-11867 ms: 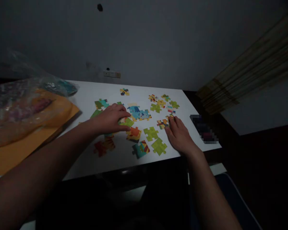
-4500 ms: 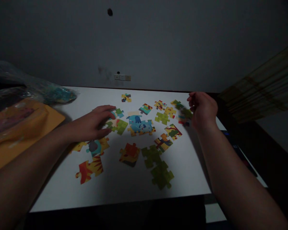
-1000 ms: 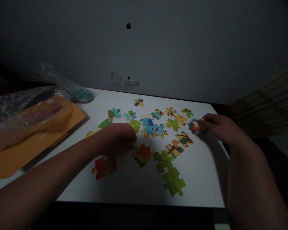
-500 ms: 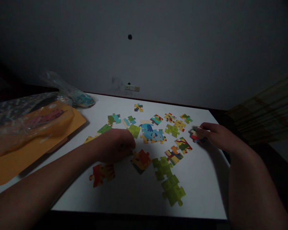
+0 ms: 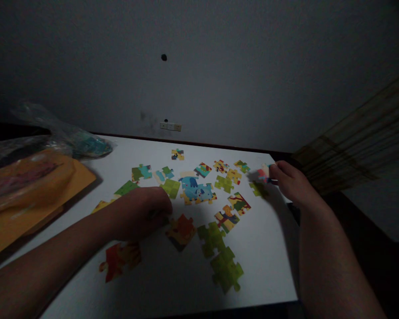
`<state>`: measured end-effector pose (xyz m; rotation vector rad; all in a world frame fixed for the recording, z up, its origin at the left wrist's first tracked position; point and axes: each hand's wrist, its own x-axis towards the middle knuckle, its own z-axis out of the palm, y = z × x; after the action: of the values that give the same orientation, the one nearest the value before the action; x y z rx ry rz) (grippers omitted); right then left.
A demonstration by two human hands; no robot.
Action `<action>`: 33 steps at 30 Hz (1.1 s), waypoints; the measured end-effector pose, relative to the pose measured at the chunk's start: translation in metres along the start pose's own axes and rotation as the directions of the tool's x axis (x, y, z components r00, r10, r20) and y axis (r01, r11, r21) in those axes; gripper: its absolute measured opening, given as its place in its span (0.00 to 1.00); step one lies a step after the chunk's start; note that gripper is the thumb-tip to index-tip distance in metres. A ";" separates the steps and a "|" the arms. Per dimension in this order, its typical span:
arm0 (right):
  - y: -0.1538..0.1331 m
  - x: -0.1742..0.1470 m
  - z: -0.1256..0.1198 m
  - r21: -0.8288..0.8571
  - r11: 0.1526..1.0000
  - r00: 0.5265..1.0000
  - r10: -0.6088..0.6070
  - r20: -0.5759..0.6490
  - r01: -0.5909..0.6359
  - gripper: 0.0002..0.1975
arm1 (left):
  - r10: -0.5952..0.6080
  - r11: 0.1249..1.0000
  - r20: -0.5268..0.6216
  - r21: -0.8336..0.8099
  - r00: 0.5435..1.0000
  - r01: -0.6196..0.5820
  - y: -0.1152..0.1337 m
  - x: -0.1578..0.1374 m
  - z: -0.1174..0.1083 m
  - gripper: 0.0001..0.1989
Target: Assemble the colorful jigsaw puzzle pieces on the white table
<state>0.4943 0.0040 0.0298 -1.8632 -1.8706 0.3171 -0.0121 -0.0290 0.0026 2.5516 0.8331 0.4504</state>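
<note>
at the far left an orange envelope (image 5: pixel 80 177) lies under clear plastic on the white table (image 5: pixel 259 274); a drag on that loose wrapping could pull it toward the puzzle pieces. next comes a yellow piece (image 5: pixel 100 206), partly behind the left forearm, so a sweep of that arm might shift it unseen. nearer the front edge lies a red piece (image 5: pixel 112 261) beside a striped one, open to the same risk.

the left hand (image 5: pixel 146 210) is low over the table, fingers curled under; whether they grip anything i cannot tell. just beside them is an orange piece (image 5: pixel 181 229), which uncurling fingers could knock. beyond it, the blue elephant section (image 5: pixel 190 189) could come apart if bumped. further right, two green pieces (image 5: pixel 228 268) look much alike, and dim light may cause a mix-up.

at the right, a small red-and-white piece (image 5: pixel 263 173) is pinched by one side between the nearly closed thumb and fingers of the right hand (image 5: pixel 290 180); so slight a hold could slip, dropping it onto the green piece (image 5: pixel 259 189) below.
</note>
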 end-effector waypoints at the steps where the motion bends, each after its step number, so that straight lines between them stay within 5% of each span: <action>1: -0.001 0.000 0.000 -0.006 1.000 0.999 0.024 -0.031 -0.024 0.23 | -0.001 1.000 0.006 0.005 1.000 0.001 0.001 0.000 -0.001 0.10; 3: -0.004 0.000 0.000 0.035 0.997 0.997 0.065 -0.048 -0.064 0.21 | -0.015 1.000 0.006 0.012 1.000 0.014 0.001 0.001 -0.001 0.11; 8: -0.013 -0.003 0.000 0.141 0.980 0.980 0.119 0.157 -0.142 0.14 | -0.025 0.999 0.000 0.022 1.000 0.025 0.002 0.001 -0.001 0.10; 13: -0.017 -0.005 0.001 -0.069 0.988 0.962 0.150 0.228 -0.138 0.19 | -0.023 1.000 0.011 0.014 1.000 0.023 0.007 0.004 -0.005 0.09; 17: -0.020 -0.007 0.002 -0.149 0.970 0.946 0.221 0.237 -0.189 0.35 | -0.028 1.000 -0.001 -0.003 1.000 0.028 0.008 0.003 -0.006 0.09; 23: -0.017 -0.007 -0.002 -0.074 0.977 0.922 0.215 0.322 -0.202 0.31 | -0.017 1.000 -0.018 -0.019 1.000 0.017 -0.001 -0.001 0.000 0.09; 33: -0.007 -0.003 0.007 0.009 0.995 0.981 0.100 0.167 -0.103 0.23 | -0.037 0.999 0.019 -0.026 0.999 0.037 0.002 0.002 -0.002 0.09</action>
<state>0.4843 0.0015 0.0264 -1.9775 -1.8758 0.5370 -0.0107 -0.0290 0.0059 2.5080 0.8600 0.4226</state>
